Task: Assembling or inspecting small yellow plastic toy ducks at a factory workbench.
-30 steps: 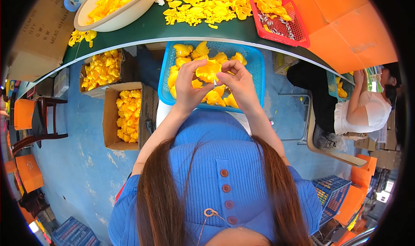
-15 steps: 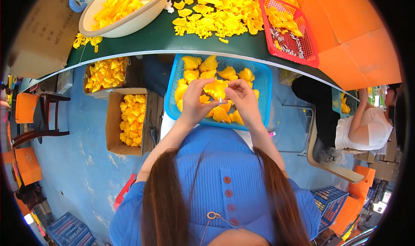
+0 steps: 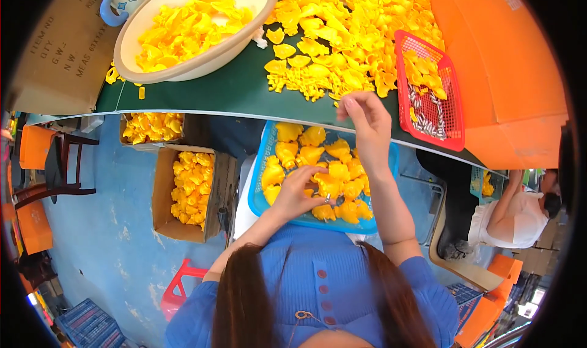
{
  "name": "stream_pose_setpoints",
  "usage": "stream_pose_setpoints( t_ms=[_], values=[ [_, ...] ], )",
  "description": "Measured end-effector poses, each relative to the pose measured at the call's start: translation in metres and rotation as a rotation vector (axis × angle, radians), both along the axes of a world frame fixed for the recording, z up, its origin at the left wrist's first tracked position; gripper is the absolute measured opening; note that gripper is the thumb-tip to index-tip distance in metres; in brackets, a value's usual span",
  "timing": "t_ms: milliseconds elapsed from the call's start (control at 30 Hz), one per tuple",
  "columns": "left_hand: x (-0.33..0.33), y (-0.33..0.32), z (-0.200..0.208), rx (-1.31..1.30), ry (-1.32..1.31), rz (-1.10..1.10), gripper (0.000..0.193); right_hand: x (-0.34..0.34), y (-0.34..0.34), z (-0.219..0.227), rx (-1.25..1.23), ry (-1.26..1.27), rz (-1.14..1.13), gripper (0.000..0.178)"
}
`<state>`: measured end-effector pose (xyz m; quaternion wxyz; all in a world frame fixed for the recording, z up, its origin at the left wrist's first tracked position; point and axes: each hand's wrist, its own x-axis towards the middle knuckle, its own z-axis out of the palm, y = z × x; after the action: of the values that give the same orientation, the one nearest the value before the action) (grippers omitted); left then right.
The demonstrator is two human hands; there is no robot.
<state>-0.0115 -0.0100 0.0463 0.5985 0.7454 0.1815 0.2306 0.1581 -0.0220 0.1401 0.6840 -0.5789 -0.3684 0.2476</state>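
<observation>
Over the blue basket (image 3: 255, 195), my left hand (image 3: 298, 192) grips a yellow plastic shell piece (image 3: 326, 184) with a small silvery metal part (image 3: 328, 198) at its lower edge. Several similar yellow shell pieces (image 3: 287, 154) lie in the basket around it. My right hand (image 3: 370, 125) is raised above the table's near edge, by the small yellow plastic parts (image 3: 296, 85) at the front of the pile. Its thumb and fingers are drawn together, and whatever may be between the tips is too small to make out.
On the green table (image 3: 208, 94) stand a cream basin (image 3: 202, 72) of yellow pieces and a red basket (image 3: 454, 113) with yellow pieces and metal cylinders. Cardboard boxes (image 3: 164, 195) of yellow parts are on the left floor. A person (image 3: 507, 216) sits at right.
My right hand has left the yellow shell piece and moved up and forward to the pile on the table. The left hand keeps its hold over the basket. The view has shifted.
</observation>
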Motion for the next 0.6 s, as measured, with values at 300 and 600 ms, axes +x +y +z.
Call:
stream_pose_setpoints(
  t_ms=[300,600],
  values=[
    [-0.004,0.017,-0.002,-0.126,-0.028,-0.007,0.056,-0.013,0.215,0.064,0.032,-1.003,0.268,0.017],
    [-0.003,0.038,-0.002,-0.179,-0.067,0.014,0.056,-0.03,0.316,0.04,-0.436,-1.386,0.746,0.018]
  ],
)
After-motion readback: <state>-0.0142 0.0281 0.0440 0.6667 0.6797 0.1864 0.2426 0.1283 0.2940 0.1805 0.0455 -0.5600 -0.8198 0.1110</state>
